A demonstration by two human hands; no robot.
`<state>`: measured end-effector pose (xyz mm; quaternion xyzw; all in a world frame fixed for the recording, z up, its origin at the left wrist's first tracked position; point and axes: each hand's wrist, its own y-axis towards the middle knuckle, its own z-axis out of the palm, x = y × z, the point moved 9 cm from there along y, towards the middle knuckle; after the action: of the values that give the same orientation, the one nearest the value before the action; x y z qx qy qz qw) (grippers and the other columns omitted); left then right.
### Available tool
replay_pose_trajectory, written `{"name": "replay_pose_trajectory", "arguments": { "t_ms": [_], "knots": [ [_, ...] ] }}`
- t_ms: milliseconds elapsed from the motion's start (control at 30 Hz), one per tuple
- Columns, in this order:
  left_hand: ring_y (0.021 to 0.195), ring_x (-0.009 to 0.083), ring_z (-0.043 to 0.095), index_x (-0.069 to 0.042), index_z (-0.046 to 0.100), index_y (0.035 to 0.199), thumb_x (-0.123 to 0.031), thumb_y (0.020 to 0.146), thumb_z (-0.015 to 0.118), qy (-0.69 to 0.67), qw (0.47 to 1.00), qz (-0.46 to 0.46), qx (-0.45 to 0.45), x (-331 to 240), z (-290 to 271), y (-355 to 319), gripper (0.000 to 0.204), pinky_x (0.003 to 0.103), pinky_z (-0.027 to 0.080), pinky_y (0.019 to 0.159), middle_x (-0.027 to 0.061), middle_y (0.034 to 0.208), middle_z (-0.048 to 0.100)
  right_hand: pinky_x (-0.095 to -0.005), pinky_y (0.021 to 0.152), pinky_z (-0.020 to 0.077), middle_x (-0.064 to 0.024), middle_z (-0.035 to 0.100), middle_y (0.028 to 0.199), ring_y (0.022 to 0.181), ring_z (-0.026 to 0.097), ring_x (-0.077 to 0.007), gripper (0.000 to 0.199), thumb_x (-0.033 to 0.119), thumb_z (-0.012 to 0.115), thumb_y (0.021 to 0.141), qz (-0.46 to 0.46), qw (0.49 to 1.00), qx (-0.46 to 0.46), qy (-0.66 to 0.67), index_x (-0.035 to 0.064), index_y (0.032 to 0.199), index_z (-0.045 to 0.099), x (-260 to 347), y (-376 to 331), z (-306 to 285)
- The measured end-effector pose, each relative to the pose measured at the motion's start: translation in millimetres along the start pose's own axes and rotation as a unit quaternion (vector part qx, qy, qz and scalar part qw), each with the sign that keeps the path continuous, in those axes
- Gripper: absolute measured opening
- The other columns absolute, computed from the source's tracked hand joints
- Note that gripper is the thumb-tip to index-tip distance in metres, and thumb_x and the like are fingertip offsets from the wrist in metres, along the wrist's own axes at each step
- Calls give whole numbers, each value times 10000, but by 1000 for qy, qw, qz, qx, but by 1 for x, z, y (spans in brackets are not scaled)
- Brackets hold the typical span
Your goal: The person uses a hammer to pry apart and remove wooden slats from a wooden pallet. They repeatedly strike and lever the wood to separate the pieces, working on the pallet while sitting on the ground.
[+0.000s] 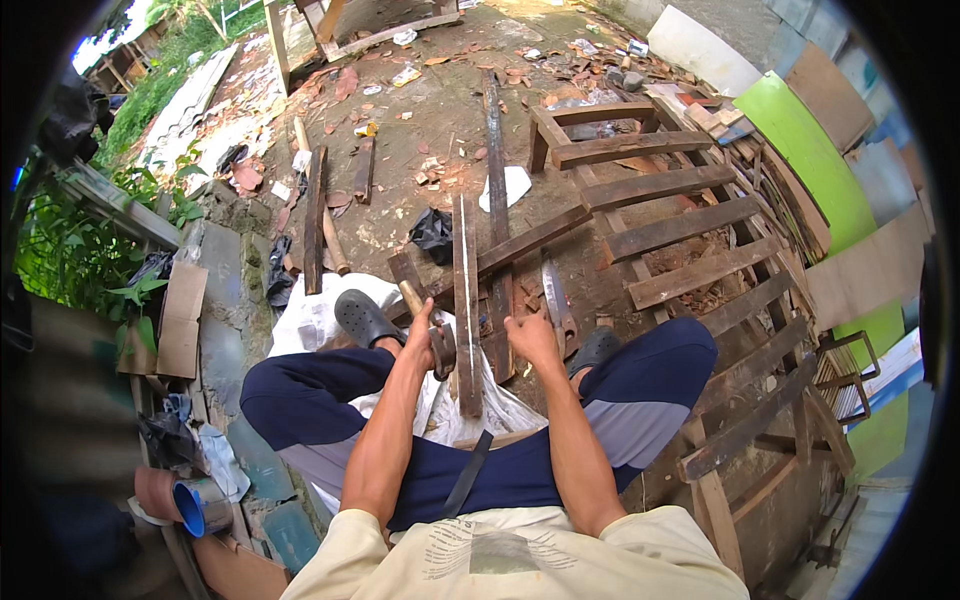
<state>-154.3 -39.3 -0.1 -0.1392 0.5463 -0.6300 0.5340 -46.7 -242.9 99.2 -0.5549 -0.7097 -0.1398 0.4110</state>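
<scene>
My left hand (428, 338) is closed around a tool with a pale wooden handle (410, 297) and a dark, blocky head, which looks like a hammer. Just right of it, a dark wooden bar (466, 290) with a pale edge stretches away from between my legs. On the bar's other side is my right hand (533, 338), its fingers curled and thumb pressed in; whatever it may pinch is too small to make out. Beyond that hand a saw-like blade (552, 285) lies by my right foot. A white sack (310, 310) is spread beneath the work.
A slatted wooden frame (665, 190) lies along the right. Loose timbers (316, 215), a long dark beam (492, 130) and a black plastic bag (432, 235) are on the littered ground ahead. At lower left stands a blue container (200, 505). Boards (815, 170) lean at far right.
</scene>
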Motion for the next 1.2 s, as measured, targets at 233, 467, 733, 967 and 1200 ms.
{"name": "replay_pose_trajectory", "arguments": {
  "t_ms": [233, 467, 733, 967, 1200],
  "knots": [
    [698, 258, 621, -95, 503, 1000, -578, 958, 516, -18, 998, -30, -50, 47, -56, 45, 485, 460, 548, 679, 48, 744, 543, -302, 501, 483, -70, 619, 639, 545, 632, -177, 319, 236, 579, 961, 215, 898, 128, 362, 38, 713, 606, -37, -1, 27],
    [624, 179, 539, -58, 561, 875, -594, 928, 577, 76, 992, 36, -96, 60, -76, 82, 539, 369, 428, 540, 61, 738, 545, -341, 695, 584, -98, 660, 940, 808, 647, -178, 514, 394, 596, 983, 33, 806, 40, 590, 57, 1355, 483, 25, 7, -34],
    [879, 382, 700, 71, 709, 930, -773, 856, 449, 481, 860, 119, -122, 29, -2, 39, 886, 449, 514, 812, 260, 951, 708, -325, 797, 520, -148, 696, 1019, 904, 646, -193, 578, 436, 677, 918, 48, 974, 96, 202, -52, 1220, 611, -35, 20, 74],
    [1028, 464, 652, 70, 691, 1055, -744, 856, 466, 631, 761, 106, -104, 41, 12, 18, 867, 500, 512, 873, 336, 1020, 669, -297, 659, 536, -134, 683, 1050, 863, 657, -153, 636, 427, 683, 920, 67, 965, 103, 230, -47, 1313, 523, -39, 41, 88],
    [917, 473, 676, 58, 693, 977, -597, 863, 585, 690, 713, 103, -64, 72, 20, 12, 674, 514, 537, 801, 326, 945, 683, -330, 499, 512, -136, 678, 783, 582, 657, -190, 540, 401, 732, 861, 125, 969, 113, 179, -80, 1065, 595, -66, 33, 95]
  ]
}}
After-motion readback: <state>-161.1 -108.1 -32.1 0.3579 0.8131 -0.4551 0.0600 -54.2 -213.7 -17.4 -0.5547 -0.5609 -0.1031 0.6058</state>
